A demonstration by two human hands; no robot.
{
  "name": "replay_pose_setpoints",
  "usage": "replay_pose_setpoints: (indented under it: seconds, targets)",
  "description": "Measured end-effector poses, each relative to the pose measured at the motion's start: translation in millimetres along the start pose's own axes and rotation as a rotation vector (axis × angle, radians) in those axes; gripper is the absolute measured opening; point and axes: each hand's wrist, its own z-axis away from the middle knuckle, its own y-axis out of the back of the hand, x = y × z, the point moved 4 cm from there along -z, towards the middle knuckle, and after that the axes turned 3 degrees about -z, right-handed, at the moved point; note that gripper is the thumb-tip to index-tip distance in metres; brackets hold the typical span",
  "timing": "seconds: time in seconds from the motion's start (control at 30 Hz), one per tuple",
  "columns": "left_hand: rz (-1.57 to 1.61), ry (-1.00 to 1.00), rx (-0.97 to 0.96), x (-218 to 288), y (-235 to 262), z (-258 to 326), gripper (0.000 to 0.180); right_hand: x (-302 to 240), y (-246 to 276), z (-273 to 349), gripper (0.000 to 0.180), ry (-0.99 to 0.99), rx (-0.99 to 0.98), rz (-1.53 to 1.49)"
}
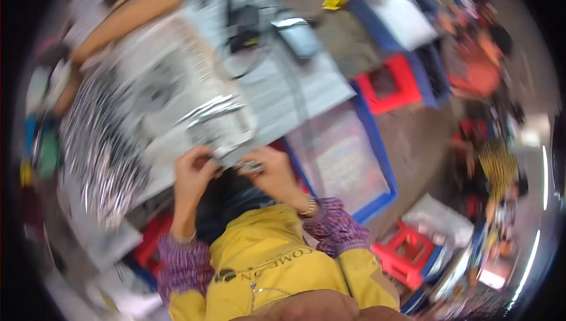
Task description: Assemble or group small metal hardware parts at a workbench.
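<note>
Fingers (207,164) of left hand (191,173) curled and pressed on the near edge of a silvery foil packet (221,126); fingers of right hand (272,173) curled around a small metallic piece (250,166) at the same edge. Exact pinch not readable: motion blur. Packet located at 12 o'clock from both hands, lying on the paper-covered tabletop (295,85).

Step judged: handling or opening of the packet edge, two-handed. Next move judged to call for a steady left hold and a fine, short right-hand action.

Edges and room: heap of thin metal parts (100,144) at 9 o'clock, close. Blue-rimmed tray (383,167) at 3 o'clock, near. Red stools (389,82) at 1 o'clock and (407,250) at 4 o'clock. Open room mainly toward 12 o'clock, across the paper.
</note>
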Motion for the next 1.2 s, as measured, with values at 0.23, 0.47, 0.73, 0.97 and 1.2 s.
replay_pose_setpoints:
  seconds: [0.23,0.47,0.73,0.97,1.2]
  targets:
    - [-0.05,-0.168,0.046,-0.2,-1.2,-0.8,0.006,0.2,-4.5,0.2,0.023,0.091,0.045,0.032]
    - [-0.032,-0.245,-0.007,-1.4,-8.0,-1.3,0.009,7.5,-5.0,1.5,0.018,-0.029,0.073,-0.142]
    - [0.079,-0.138,0.012,-8.8,14.8,-9.7,0.01,21.8,-7.9,5.4,0.019,-0.126,0.075,-0.301]
    - [0.061,-0.119,-0.113,-12.3,9.0,-9.2,0.007,25.4,-9.3,1.6,0.017,-0.123,-0.066,-0.148]
    - [-0.016,-0.094,-0.215,4.4,-15.4,-5.7,0.007,6.1,9.4,-3.6,0.016,-0.084,-0.068,-0.218]
